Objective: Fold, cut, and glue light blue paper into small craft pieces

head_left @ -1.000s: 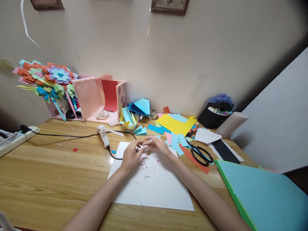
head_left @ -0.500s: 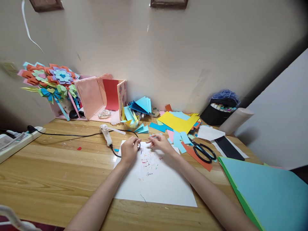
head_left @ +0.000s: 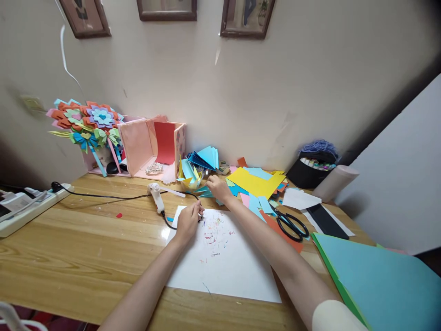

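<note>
My left hand (head_left: 188, 220) rests over the upper left edge of a marked white sheet of paper (head_left: 237, 276). Its fingers are curled together, and whatever they hold is hidden. Beyond the sheet, my right hand (head_left: 218, 189) reaches out with bunched fingertips beside a small clear bowl (head_left: 193, 184) of yellow and blue folded paper pieces. Several light blue folded pieces (head_left: 205, 191) lie just under and left of it; I cannot make out what its fingers grip. A white glue gun (head_left: 156, 197) with a black cord lies left of my left hand.
Black-handled scissors (head_left: 292, 226) lie among paper scraps, with a yellow sheet (head_left: 257, 184) behind. Blue and green card sheets (head_left: 379, 276) cover the right front. At the back stand a pink box (head_left: 138, 147), paper flowers (head_left: 87, 119) and a black pen holder (head_left: 299, 172). A power strip (head_left: 34, 211) sits left.
My right hand has left its place beside my left hand and moved forward over the paper's far edge, towards the bowl. My left hand stays at the sheet. The view has tilted upward.
</note>
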Motion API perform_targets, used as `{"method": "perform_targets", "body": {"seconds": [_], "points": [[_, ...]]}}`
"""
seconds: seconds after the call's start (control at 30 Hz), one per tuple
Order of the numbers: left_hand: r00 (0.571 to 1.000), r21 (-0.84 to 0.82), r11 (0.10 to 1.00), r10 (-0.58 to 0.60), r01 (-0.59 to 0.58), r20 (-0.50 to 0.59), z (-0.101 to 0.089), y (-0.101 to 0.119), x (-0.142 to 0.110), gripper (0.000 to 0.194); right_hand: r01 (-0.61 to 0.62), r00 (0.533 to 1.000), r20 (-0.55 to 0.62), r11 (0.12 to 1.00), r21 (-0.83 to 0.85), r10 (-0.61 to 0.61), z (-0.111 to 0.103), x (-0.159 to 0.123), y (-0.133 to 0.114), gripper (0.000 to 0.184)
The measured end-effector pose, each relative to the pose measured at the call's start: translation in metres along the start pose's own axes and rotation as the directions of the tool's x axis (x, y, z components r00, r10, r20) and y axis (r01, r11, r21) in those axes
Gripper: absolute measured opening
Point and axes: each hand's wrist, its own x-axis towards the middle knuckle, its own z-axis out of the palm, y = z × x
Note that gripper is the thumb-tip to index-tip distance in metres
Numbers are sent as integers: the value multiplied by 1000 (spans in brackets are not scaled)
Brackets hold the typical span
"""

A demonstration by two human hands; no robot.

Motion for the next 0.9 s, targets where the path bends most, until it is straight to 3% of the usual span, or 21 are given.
{"method": "perform_targets", "body": {"seconds": [0.13, 0.23, 0.3, 0.37, 0.43, 0.53, 0.6, 0.67, 0.73, 0.8, 0.9], "points": [[994, -303, 947, -100, 110, 49, 5, 5, -1, 45, 26, 993, -114, 999, -33, -30, -32, -30, -12, 21], [984, -497, 855, -79, 149, 158, 9, 19, -6, 54, 113, 958, -268, 993, 38, -99, -57, -72, -33, 13], [965, -554, 814, -30, 176, 261, 11, 29, -13, 51, 97, 966, -251, 987, 128, -62, -68, -99, -50, 12], [926, -568, 790, -3, 233, 377, 13, 37, -20, 41, -22, 973, -215, 964, 263, 81, -74, -120, -63, 11], [874, -558, 756, -37, 341, 484, 14, 41, -25, 33, -194, 947, -145, 870, 453, 287, -74, -134, -68, 9], [796, -541, 693, -78, 476, 600, 18, 41, -29, 34, -370, 843, -5, 586, 721, 538, -67, -146, -63, 12], [762, -529, 681, -65, 506, 645, 21, 38, -29, 34, -403, 799, 90, 419, 813, 594, -60, -152, -56, 16], [770, -499, 710, -94, 496, 631, 24, 35, -28, 33, -414, 809, 158, 358, 837, 566, -55, -158, -52, 18], [804, -459, 750, -160, 476, 573, 26, 31, -28, 33, -401, 863, 168, 443, 802, 476, -55, -162, -51, 19], [831, -434, 768, -220, 471, 512, 26, 29, -28, 34, -337, 928, 141, 616, 712, 346, -58, -164, -51, 25], [826, -442, 740, -273, 508, 492, 27, 29, -30, 35, -203, 978, 79, 791, 577, 193, -63, -164, -52, 34]]}}
